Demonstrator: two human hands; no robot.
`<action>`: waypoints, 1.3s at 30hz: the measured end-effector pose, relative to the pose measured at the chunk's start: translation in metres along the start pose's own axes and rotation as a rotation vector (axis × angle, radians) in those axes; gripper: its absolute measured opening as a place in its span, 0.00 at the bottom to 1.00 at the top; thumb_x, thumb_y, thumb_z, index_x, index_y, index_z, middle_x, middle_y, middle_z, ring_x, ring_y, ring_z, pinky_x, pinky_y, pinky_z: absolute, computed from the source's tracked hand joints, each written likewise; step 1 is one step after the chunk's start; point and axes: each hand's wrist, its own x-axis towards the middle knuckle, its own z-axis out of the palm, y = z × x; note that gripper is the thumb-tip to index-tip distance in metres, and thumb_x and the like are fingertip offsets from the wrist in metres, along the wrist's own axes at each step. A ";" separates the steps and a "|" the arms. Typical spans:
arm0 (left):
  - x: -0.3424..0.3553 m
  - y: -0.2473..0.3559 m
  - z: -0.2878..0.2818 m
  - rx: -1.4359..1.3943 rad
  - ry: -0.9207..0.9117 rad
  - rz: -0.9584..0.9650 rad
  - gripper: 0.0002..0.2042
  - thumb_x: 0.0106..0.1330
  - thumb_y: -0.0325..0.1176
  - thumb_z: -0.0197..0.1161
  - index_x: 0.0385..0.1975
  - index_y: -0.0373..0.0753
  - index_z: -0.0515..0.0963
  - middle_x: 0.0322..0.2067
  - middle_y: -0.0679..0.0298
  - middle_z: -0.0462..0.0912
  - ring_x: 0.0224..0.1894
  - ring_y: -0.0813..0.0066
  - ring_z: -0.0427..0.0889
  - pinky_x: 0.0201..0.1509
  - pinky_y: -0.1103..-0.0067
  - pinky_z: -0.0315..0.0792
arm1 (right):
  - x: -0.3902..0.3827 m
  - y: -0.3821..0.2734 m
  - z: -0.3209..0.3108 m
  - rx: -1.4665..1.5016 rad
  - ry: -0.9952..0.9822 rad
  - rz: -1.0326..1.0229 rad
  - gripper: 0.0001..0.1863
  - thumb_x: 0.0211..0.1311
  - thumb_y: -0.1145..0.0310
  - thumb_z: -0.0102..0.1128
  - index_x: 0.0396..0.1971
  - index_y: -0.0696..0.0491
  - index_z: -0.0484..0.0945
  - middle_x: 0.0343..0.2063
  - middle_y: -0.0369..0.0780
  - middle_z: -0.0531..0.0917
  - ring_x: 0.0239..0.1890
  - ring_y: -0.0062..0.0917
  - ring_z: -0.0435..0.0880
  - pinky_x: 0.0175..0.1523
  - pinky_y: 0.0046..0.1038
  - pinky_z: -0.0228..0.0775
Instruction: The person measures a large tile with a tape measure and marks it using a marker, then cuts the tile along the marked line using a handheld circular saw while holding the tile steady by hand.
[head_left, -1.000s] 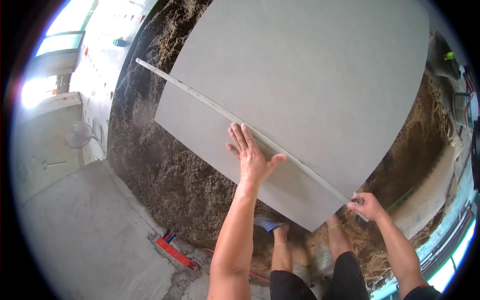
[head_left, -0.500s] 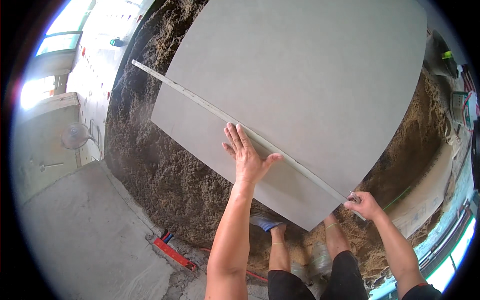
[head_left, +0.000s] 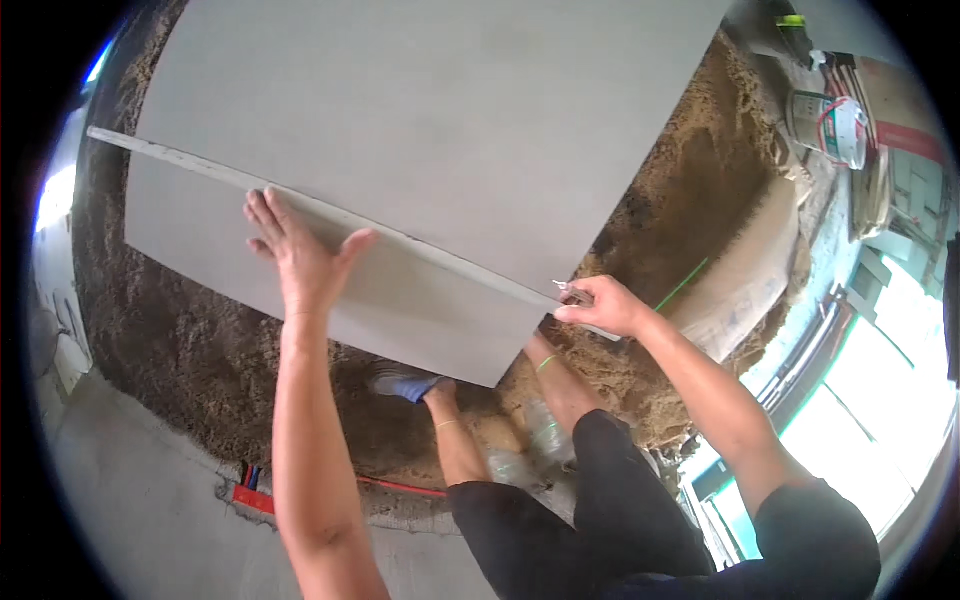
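A large pale grey slab lies over a bed of dark, rough sand and mortar. A long, narrow straightedge crosses it diagonally. My left hand rests with spread fingers against the straightedge, thumb outstretched. At the slab's right edge my right hand grips a small metal tool beside the straightedge's end; the tool's exact kind is hard to make out.
My legs and a blue-shod foot are below the slab. A red channel with cables sits in concrete at lower left. A white bucket, stacked boards and a bright window are at right. A green line crosses the mortar.
The view has swung, so the slab, hands and straightedge appear further left and higher, with more of the right side showing. Both hands keep about the same places on the slab.
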 end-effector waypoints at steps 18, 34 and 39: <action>0.003 0.014 -0.006 -0.083 -0.081 -0.111 0.73 0.32 0.72 0.66 0.67 0.30 0.26 0.69 0.45 0.22 0.71 0.54 0.18 0.70 0.53 0.20 | -0.023 -0.104 -0.011 -0.259 0.558 -0.324 0.23 0.69 0.66 0.44 0.60 0.59 0.63 0.46 0.43 0.75 0.43 0.27 0.77 0.49 0.28 0.70; 0.000 0.007 -0.020 -0.263 -0.120 -0.105 0.69 0.36 0.69 0.68 0.66 0.22 0.35 0.69 0.42 0.28 0.72 0.48 0.23 0.69 0.50 0.23 | 0.210 -0.368 0.121 -0.449 0.490 -0.979 0.12 0.57 0.75 0.50 0.40 0.58 0.77 0.33 0.49 0.82 0.34 0.40 0.83 0.41 0.35 0.76; -0.001 0.003 -0.023 -0.353 -0.132 -0.123 0.68 0.36 0.63 0.72 0.67 0.26 0.33 0.69 0.44 0.27 0.72 0.50 0.22 0.69 0.49 0.22 | 0.229 -0.396 0.146 -0.567 0.498 -0.981 0.15 0.56 0.74 0.48 0.42 0.60 0.77 0.38 0.50 0.81 0.39 0.42 0.82 0.47 0.36 0.75</action>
